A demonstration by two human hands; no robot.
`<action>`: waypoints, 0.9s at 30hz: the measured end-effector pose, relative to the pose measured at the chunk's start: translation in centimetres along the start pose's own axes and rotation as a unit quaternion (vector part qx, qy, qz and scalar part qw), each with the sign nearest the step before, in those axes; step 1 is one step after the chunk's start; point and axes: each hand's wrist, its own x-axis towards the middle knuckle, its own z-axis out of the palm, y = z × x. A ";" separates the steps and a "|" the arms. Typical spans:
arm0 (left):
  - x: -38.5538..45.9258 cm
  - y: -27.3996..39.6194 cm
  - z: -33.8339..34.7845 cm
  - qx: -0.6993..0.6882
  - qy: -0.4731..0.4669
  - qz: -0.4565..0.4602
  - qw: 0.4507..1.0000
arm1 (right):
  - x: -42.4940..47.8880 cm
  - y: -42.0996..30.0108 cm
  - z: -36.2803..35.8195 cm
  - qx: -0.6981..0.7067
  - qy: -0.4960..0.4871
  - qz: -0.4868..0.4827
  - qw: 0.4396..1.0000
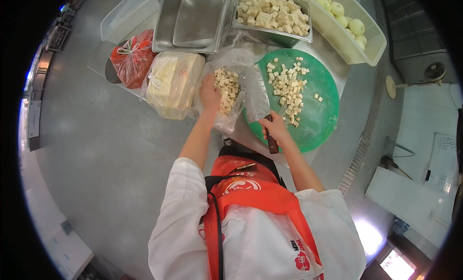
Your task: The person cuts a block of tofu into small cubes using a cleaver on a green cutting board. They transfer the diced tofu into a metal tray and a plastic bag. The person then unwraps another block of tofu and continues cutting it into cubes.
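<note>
My right hand (277, 129) is wrapped around the dark handle of a cleaver (256, 93). Its broad, wet-looking blade lies between a clear plastic bag (226, 125) and a round green cutting board (322, 115). Small pale cubes (227, 90), apparently tofu, fill the bag's opening. My left hand (211, 93) grips the bag's left side, fingers against the cubes; the fingertips are partly hidden. More small cubes (288, 85) lie scattered on the board, right of the blade.
Behind stand an empty steel pan (199, 21), a pan of larger pale cubes (271, 14) and a plastic basket (374, 44) of peeled onions (356, 26). A tied bag of pale blocks (175, 86) and a red bag (134, 59) sit left, near a translucent bin (126, 17).
</note>
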 end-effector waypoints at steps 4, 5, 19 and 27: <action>1.0 -0.9 -1.0 -0.009 -0.001 -0.008 1.000 | -0.9 0.8 -1.4 0.013 -0.002 -0.001 1.000; 1.4 -0.7 -1.2 -0.005 -0.032 -0.051 0.998 | -1.3 1.1 -1.8 0.015 0.004 -0.002 1.000; 2.4 -1.0 -1.8 0.134 -0.164 0.008 0.977 | -8.7 7.7 -13.6 0.060 0.213 -0.047 0.974; 1.4 1.8 -1.4 0.171 -0.053 -0.023 0.984 | -10.7 12.7 -16.7 0.105 0.314 -0.040 0.943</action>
